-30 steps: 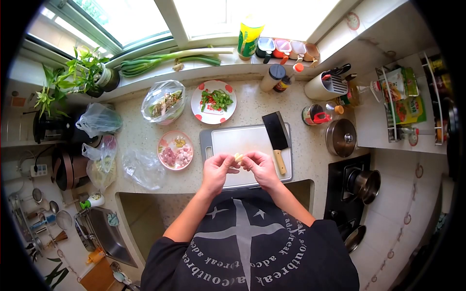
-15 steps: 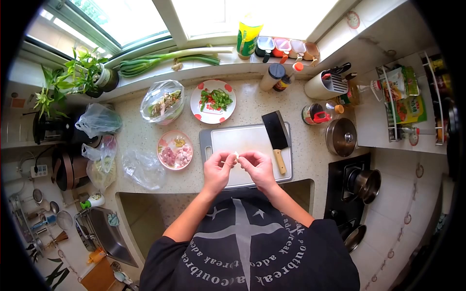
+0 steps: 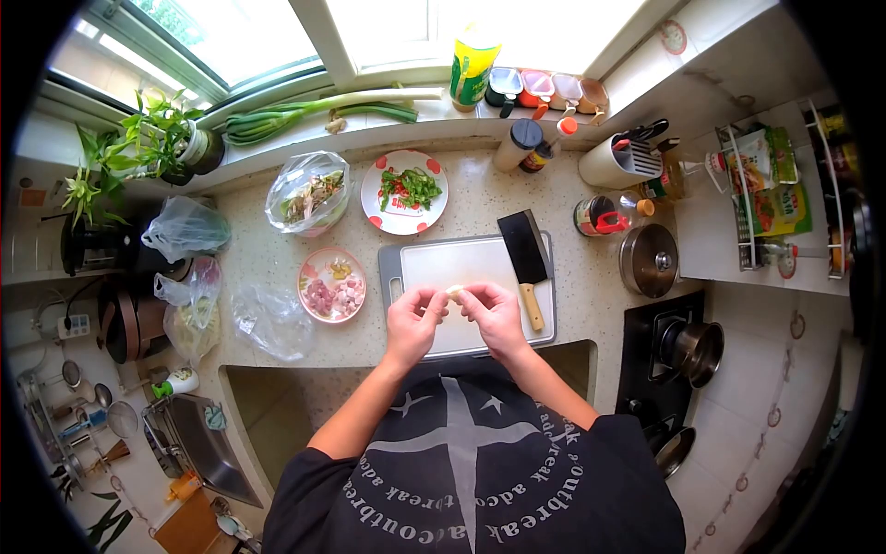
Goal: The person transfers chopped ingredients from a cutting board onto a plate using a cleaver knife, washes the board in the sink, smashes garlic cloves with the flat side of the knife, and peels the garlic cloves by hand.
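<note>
A small whitish piece, most likely a garlic clove [image 3: 454, 291], is pinched between the fingertips of both hands. My left hand [image 3: 412, 321] closes on it from the left, and my right hand [image 3: 495, 319] from the right. Both hang over the front of the white cutting board [image 3: 443, 263] with its grey edge. On the board's right side lies a cleaver [image 3: 525, 254], its dark blade pointing away and its wooden handle towards me. Left of the board is a small plate [image 3: 306, 300] of chopped pinkish meat and pale yellowish bits.
Behind the board stands a spotted plate [image 3: 376, 203] with cut green and red peppers. A plastic-lined bowl [image 3: 281, 189] of food scraps and a clear bag [image 3: 277, 323] lie left. At right are a lidded pot [image 3: 649, 261], a knife block [image 3: 609, 164] and a stove [image 3: 646, 355].
My fingertips have shifted slightly up and apart around the whitish piece, and more of it shows between them. The cleaver and plates stay put.
</note>
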### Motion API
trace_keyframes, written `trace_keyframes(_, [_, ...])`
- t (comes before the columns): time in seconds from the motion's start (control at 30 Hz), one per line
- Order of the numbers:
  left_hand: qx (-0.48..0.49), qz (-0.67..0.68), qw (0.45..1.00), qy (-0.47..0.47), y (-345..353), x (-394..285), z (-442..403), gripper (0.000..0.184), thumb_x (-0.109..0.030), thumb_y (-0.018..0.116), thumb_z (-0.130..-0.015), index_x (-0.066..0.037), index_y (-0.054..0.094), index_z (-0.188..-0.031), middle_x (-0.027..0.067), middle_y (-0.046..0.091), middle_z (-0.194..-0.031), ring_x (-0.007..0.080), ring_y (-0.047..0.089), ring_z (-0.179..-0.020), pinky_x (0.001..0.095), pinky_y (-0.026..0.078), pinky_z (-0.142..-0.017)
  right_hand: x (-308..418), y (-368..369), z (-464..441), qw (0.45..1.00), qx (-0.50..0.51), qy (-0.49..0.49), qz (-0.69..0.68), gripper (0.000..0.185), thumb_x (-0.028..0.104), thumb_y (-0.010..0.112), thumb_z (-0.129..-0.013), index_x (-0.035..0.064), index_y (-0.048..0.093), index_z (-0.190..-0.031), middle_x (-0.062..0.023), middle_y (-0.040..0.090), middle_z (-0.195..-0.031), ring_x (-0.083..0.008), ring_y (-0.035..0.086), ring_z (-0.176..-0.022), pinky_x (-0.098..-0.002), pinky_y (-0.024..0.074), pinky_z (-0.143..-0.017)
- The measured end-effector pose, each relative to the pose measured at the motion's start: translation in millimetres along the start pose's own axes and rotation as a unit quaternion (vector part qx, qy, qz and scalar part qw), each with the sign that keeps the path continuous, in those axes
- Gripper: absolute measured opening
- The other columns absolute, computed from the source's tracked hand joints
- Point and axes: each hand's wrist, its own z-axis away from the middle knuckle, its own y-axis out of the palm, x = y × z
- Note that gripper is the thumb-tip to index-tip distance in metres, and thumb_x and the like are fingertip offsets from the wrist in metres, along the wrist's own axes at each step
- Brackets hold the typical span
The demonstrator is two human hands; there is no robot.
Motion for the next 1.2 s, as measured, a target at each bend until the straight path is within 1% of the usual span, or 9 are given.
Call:
trace_keyframes(0.37, [0.007, 0.1, 0.993, -0.054, -9, 1, -5, 0.018, -0.019, 0.064, -0.101, -0.001, 0.065, -0.1, 0.0053, 0.069, -0.087, 0.0122, 0.067, -0.074, 0.0239, 0.054, -0.063, -4, -3, -9, 0.987, -0.013, 0.033, -0.154, 0.019, 0.015, 0.065, -0.099, 0.0005, 0.069, -0.11, -0.005, 0.071, -0.095, -0.0087, 0.06, -0.074, -0.0233, 0.0461, -0.066])
trace_keyframes(0.47, [0.001, 0.104, 0.993, -0.063, -11, 0, -6, 0.018, -0.018, 0.064, -0.101, 0.0, 0.066, -0.102, 0.0076, 0.07, -0.089, 0.0142, 0.07, -0.078, 0.0245, 0.055, -0.065, 0, -2, -10, 0.988, -0.012, 0.023, -0.155, 0.017, 0.014, 0.067, -0.098, -0.0002, 0.069, -0.108, -0.0052, 0.071, -0.097, -0.0088, 0.062, -0.078, -0.0233, 0.0479, -0.07])
trace_keyframes(0.57, [-0.001, 0.11, 0.992, -0.07, -9, -8, -6, 0.017, -0.016, 0.064, -0.1, 0.001, 0.066, -0.104, 0.0103, 0.072, -0.095, 0.0163, 0.072, -0.082, 0.0258, 0.057, -0.069, 1, 3, -7, 0.994, -0.032, -0.102, 0.028, 0.013, 0.01, 0.069, -0.096, 0.0003, 0.069, -0.105, -0.0049, 0.07, -0.097, -0.009, 0.064, -0.083, -0.0235, 0.0498, -0.074])
trace_keyframes(0.67, [0.01, 0.127, 0.989, -0.07, -2, -13, -6, 0.017, -0.014, 0.064, -0.1, 0.002, 0.068, -0.106, 0.0116, 0.073, -0.099, 0.0172, 0.072, -0.085, 0.0275, 0.059, -0.072, 4, 7, -7, 0.987, -0.024, -0.138, 0.074, 0.012, 0.007, 0.072, -0.094, 0.0012, 0.07, -0.103, -0.0044, 0.069, -0.096, -0.0091, 0.065, -0.087, -0.0235, 0.051, -0.076])
trace_keyframes(0.77, [0.017, 0.157, 0.985, -0.075, 5, -16, -5, 0.017, -0.011, 0.065, -0.099, 0.003, 0.069, -0.107, 0.0116, 0.073, -0.101, 0.0171, 0.072, -0.088, 0.0285, 0.059, -0.075, 8, 12, -7, 0.988, -0.026, -0.139, 0.054, 0.01, 0.008, 0.074, -0.091, 0.0033, 0.072, -0.101, -0.0038, 0.068, -0.094, -0.0096, 0.065, -0.084, -0.0232, 0.0503, -0.072])
trace_keyframes(0.87, [0.02, 0.188, 0.98, -0.063, 8, -11, -6, 0.019, -0.011, 0.066, -0.099, 0.003, 0.07, -0.111, 0.0118, 0.073, -0.103, 0.0172, 0.071, -0.091, 0.0296, 0.059, -0.078, 15, 9, -6, 0.965, -0.028, -0.188, 0.181, 0.011, 0.006, 0.075, -0.088, 0.0045, 0.073, -0.099, -0.0038, 0.068, -0.093, -0.0119, 0.064, -0.083, -0.0243, 0.0499, -0.071])
trace_keyframes(0.97, [0.025, 0.218, 0.974, -0.05, 10, -5, -6, 0.023, -0.012, 0.068, -0.098, 0.003, 0.07, -0.115, 0.0123, 0.073, -0.106, 0.0177, 0.07, -0.094, 0.0309, 0.058, -0.082, 23, 12, -4, 0.948, -0.033, -0.228, 0.22, 0.014, 0.004, 0.076, -0.085, 0.0059, 0.074, -0.099, -0.0046, 0.068, -0.093, -0.0152, 0.064, -0.082, -0.0269, 0.0497, -0.069])
trace_keyframes(1.07, [0.028, 0.249, 0.967, -0.053, 11, -9, -6, 0.023, -0.012, 0.069, -0.096, 0.002, 0.07, -0.115, 0.0118, 0.073, -0.107, 0.0172, 0.069, -0.095, 0.0306, 0.058, -0.084, 25, 11, -4, 0.913, -0.035, -0.312, 0.261, 0.018, 0.002, 0.076, -0.083, 0.005, 0.076, -0.101, -0.0059, 0.067, -0.09, -0.0133, 0.061, -0.076, -0.0249, 0.0486, -0.065])
trace_keyframes(1.2, [0.027, 0.228, 0.973, -0.036, 9, -4, -5, 0.023, -0.011, 0.071, -0.095, 0.002, 0.071, -0.114, 0.0109, 0.073, -0.105, 0.0166, 0.069, -0.095, 0.0299, 0.057, -0.085, 27, 11, -2, 0.905, -0.047, -0.318, 0.278, 0.016, 0.001, 0.075, -0.081, 0.0045, 0.075, -0.096, -0.0068, 0.068, -0.089, -0.0172, 0.063, -0.078, -0.0281, 0.05, -0.065])
